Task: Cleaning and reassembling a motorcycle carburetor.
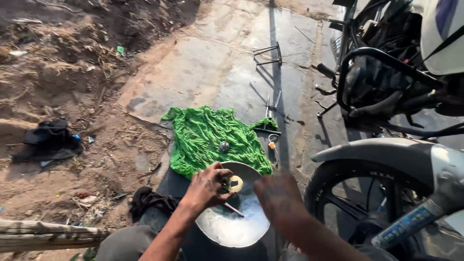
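My left hand (208,186) grips a small dark part with a pale yellowish piece (236,183) over a shiny metal bowl (234,224). A thin rod (233,209) lies in the bowl under that hand. My right hand (278,195) hovers blurred over the bowl's right rim, its fingers apart, holding nothing that I can see. Just beyond the bowl lies a crumpled green cloth (212,137) with a small round metal part (224,146) on it.
A motorcycle's front wheel (360,193), mudguard and fork stand at right, another motorcycle (396,63) behind. Metal tools (268,113) and a small frame (268,52) lie on the concrete slab. Dirt with a black rag (48,140) is at left, a wooden pole (48,234) at bottom left.
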